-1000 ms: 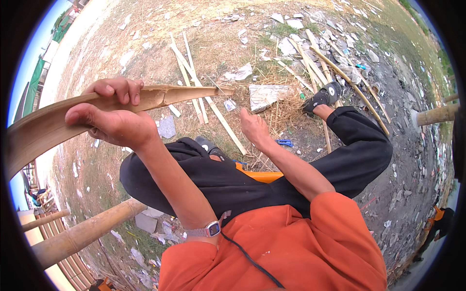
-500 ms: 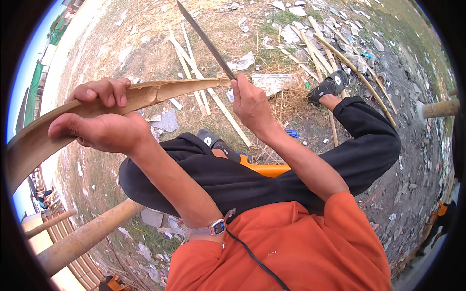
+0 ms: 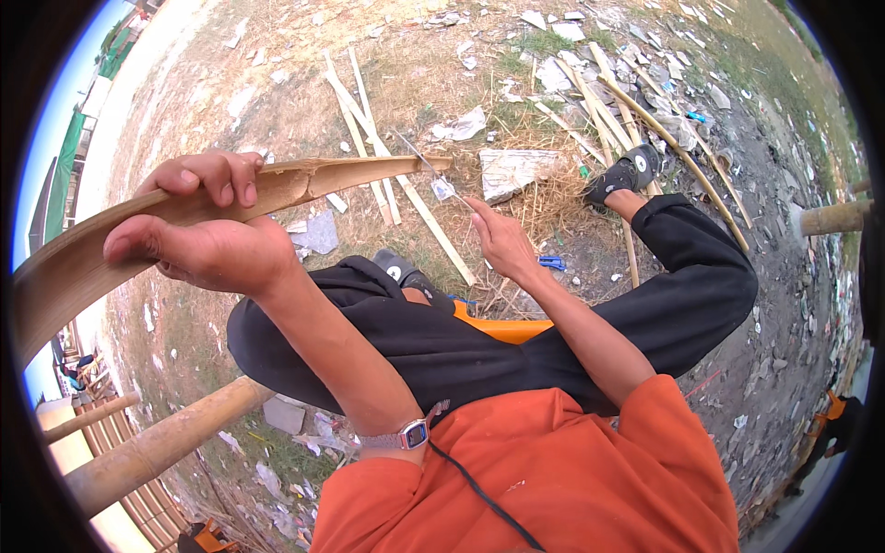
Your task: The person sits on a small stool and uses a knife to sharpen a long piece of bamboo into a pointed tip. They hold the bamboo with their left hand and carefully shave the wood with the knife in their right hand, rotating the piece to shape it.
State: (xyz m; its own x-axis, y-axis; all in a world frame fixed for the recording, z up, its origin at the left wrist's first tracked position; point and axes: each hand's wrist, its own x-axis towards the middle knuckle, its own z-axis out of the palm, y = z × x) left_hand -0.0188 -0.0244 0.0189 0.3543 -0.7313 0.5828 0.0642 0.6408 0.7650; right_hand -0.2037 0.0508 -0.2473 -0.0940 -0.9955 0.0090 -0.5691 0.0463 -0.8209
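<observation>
Taking the split bamboo slat [image 3: 277, 198] as landmark: its length bars the way from the picture's left rim to just short of the right hand [image 3: 502, 241], and the left hand [image 3: 198, 230] is wrapped round its middle. Beyond its split tip, a thin blade [image 3: 429, 166] crosses the gap. Below the slat, the black-trousered knees [image 3: 442, 336] fill the room. Farther out, loose bamboo strips [image 3: 387, 175] and paper scraps [image 3: 512, 170] litter the ground [image 3: 277, 74].

Bamboo strip across my lap, ground scraps beyond

My left hand [image 3: 207, 240] grips the bamboo strip [image 3: 184, 217] left of my right hand [image 3: 502, 241]; loose bamboo slats [image 3: 387, 166] lie on the ground ahead.
</observation>
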